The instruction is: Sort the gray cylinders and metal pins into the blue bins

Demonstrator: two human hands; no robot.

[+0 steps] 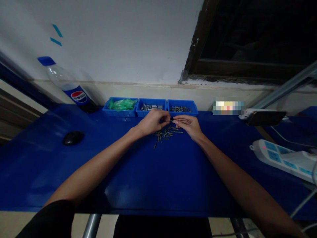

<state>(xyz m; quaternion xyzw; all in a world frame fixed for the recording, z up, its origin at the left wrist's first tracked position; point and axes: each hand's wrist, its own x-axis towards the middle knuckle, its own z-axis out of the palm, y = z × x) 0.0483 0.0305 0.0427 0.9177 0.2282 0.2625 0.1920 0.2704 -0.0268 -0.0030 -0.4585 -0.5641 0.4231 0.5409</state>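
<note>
My left hand (155, 121) and my right hand (187, 125) meet fingertip to fingertip above the blue table (158, 175). A small thin metal piece (170, 121) shows between them, pinched by my left fingers. The fingers of my right hand are pressed together at its other side; what they grip is too small to name. Beneath the hands lies a loose pile of thin brass-coloured pins (165, 134). Just behind stand three blue bins: one with green plastic (122, 104), one with silver cylinders (151, 107), one with thin metal pins (181, 109).
A cola bottle (78, 96) stands at the back left, with a black mouse (72, 138) in front of it. At the right are a phone (266, 118), a white power strip (279, 157) and cables. A wall (119, 43) rises behind the table.
</note>
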